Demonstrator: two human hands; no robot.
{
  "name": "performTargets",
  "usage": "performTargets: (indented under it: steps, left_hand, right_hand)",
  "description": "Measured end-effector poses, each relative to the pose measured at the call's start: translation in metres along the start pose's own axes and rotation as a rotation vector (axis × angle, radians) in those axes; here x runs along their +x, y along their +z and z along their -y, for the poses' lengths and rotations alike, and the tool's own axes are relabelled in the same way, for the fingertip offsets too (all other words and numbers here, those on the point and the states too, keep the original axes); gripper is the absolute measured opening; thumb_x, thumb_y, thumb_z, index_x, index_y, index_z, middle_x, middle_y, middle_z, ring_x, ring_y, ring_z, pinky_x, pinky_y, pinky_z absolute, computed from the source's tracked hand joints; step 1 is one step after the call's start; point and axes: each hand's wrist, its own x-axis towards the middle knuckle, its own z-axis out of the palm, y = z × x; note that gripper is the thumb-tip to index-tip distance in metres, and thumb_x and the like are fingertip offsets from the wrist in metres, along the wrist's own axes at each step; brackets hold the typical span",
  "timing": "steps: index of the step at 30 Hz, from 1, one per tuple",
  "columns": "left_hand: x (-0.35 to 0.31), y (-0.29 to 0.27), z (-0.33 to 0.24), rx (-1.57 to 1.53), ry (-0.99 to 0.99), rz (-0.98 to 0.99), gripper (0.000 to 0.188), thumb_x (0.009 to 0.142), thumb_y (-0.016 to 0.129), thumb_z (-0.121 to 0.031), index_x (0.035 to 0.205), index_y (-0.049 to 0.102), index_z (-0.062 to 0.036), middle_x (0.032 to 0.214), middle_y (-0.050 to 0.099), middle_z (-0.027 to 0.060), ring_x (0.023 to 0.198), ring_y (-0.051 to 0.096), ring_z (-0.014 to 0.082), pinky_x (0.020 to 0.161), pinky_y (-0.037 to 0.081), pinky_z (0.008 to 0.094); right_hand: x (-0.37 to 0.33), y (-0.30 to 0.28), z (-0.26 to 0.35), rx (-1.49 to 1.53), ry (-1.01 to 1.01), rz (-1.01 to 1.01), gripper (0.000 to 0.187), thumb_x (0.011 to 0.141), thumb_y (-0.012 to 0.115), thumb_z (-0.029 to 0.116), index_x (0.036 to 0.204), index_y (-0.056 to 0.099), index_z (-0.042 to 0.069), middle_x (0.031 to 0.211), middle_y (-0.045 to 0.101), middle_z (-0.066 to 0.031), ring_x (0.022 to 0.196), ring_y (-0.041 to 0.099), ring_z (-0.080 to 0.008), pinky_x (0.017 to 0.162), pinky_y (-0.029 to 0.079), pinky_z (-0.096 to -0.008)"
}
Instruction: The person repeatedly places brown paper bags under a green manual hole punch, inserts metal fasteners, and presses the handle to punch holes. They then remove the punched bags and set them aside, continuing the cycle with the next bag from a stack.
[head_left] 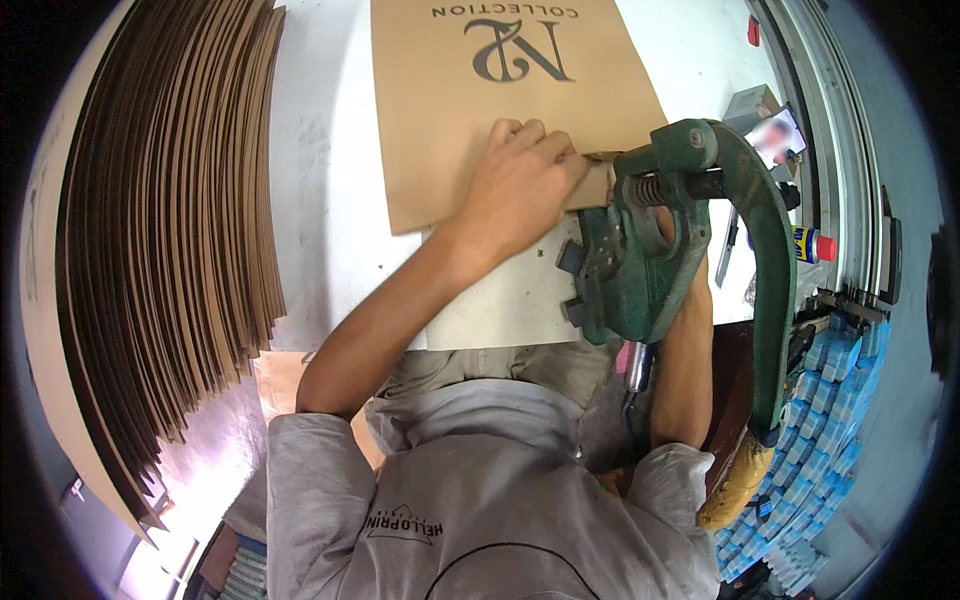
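A flat brown kraft paper bag (430, 140) with a dark printed emblem lies on the white table, its near right corner reaching into a green hand-lever press (640, 275). My left hand (520, 185) is closed on the bag's near edge, knuckles up, with the thumb side right beside the press head. Behind the press body is my right hand (665, 226); only a bit of it shows through the frame, and its fingers are hidden. From the press top a curved green lever (775, 260) runs down on the right to a yellow-wrapped handle (738, 485).
A tall stack of brown kraft bags (180, 200) stands along the left. To the right of the press are a spray can (812, 246) with a red cap, a phone (776, 138) leaning on a small box, and metal rails (840, 130). Blue-wrapped bundles (800, 450) sit lower right.
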Motion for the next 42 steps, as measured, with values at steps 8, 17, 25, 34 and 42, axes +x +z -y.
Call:
performTargets:
  steps: [8,17,25,34,42]
  left_hand:
    - [-0.004,0.017,-0.021,-0.125,-0.093,0.01,0.031,0.082,0.079,-0.029,0.106,0.079,-0.009,0.098,0.058,0.0077,0.101,0.055,0.0283,0.086,0.042,0.0418]
    - [0.004,0.024,-0.019,-0.134,-0.088,0.026,0.026,0.078,0.081,-0.026,0.095,0.079,-0.0071,0.1,0.06,0.0084,0.102,0.057,0.0284,0.087,0.044,0.0435]
    - [0.003,0.027,-0.025,-0.11,-0.059,0.03,0.03,0.076,0.081,-0.025,0.098,0.078,-0.0044,0.105,0.063,0.0095,0.103,0.06,0.0293,0.092,0.047,0.0434]
    - [0.004,0.032,0.021,0.228,0.066,-0.044,0.022,0.082,0.07,-0.016,0.101,0.078,-0.0097,0.106,0.066,0.0067,0.101,0.062,0.0266,0.087,0.055,0.0393]
    - [-0.031,-0.009,0.047,0.382,-0.03,0.099,0.043,0.099,0.062,-0.032,0.141,0.064,-0.0198,0.154,0.045,0.0208,0.146,0.036,0.0396,0.12,0.028,0.0584]
  right_hand:
    - [-0.016,0.002,0.01,0.141,0.204,-0.137,0.02,0.096,0.067,0.014,0.104,0.072,-0.004,0.091,0.073,-0.0087,0.074,0.069,-0.0143,0.061,0.055,-0.0285]
    - [-0.072,-0.037,0.154,-0.653,-0.351,-0.016,0.052,0.095,0.056,0.038,0.133,0.061,0.003,0.122,0.063,-0.015,0.107,0.052,-0.0323,0.087,0.038,-0.0471]
    - [-0.139,-0.005,0.122,-1.276,-0.725,0.396,0.088,0.086,0.045,0.085,0.143,0.061,0.019,0.159,0.045,-0.0152,0.153,0.014,-0.0552,0.116,-0.004,-0.0758]
    - [-0.1,-0.058,0.098,-0.245,-0.461,-0.142,0.056,0.102,0.059,0.041,0.136,0.059,-0.003,0.126,0.066,-0.022,0.125,0.061,-0.029,0.107,0.048,-0.0457]
    - [-0.069,-0.065,-0.034,-0.726,-0.169,-0.177,0.016,0.101,0.065,0.012,0.109,0.068,0.0,0.097,0.061,-0.0094,0.087,0.061,-0.0165,0.076,0.05,-0.0316]
